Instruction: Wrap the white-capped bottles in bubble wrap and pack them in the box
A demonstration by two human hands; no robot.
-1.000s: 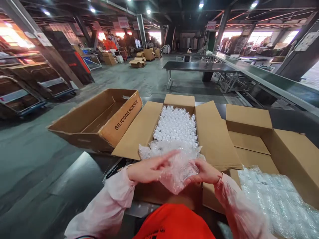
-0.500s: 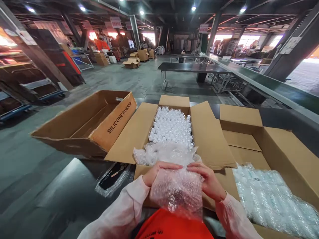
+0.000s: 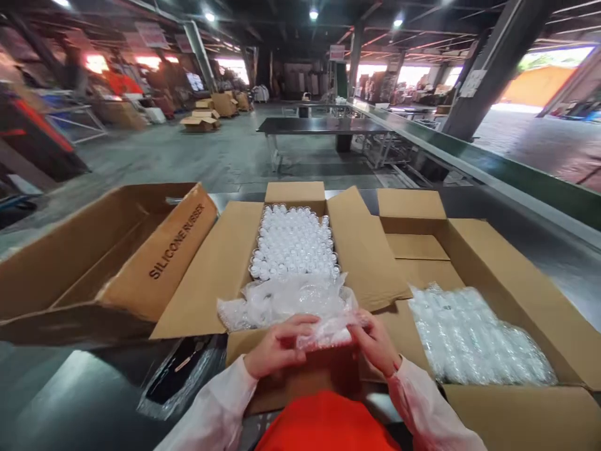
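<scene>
In the head view, a sheet of bubble wrap [image 3: 328, 333] lies bunched across the near end of the middle cardboard box [image 3: 366, 257]. My left hand [image 3: 277, 347] has its curved fingers on the left part of the wrap's near edge, thumb below. Closed on the right part of that edge is my right hand [image 3: 378, 344]. Beyond the hands, more crumpled wrap spreads over the near contents. Behind it stand many clear containers with white parts [image 3: 295, 241], packed in close rows inside the box.
To the right, an open carton [image 3: 474, 241] holds bubble-wrapped packs [image 3: 479, 338]. A carton marked SILICONE RUBBER [image 3: 176, 244] stands at left. A dark item in clear plastic [image 3: 176, 369] lies on the dark table [image 3: 79, 388]. A conveyor [image 3: 469, 150] runs behind.
The bubble wrap that hung down toward me is now folded up at the box's near edge. My hands have shifted slightly apart and lower. The view has turned right.
</scene>
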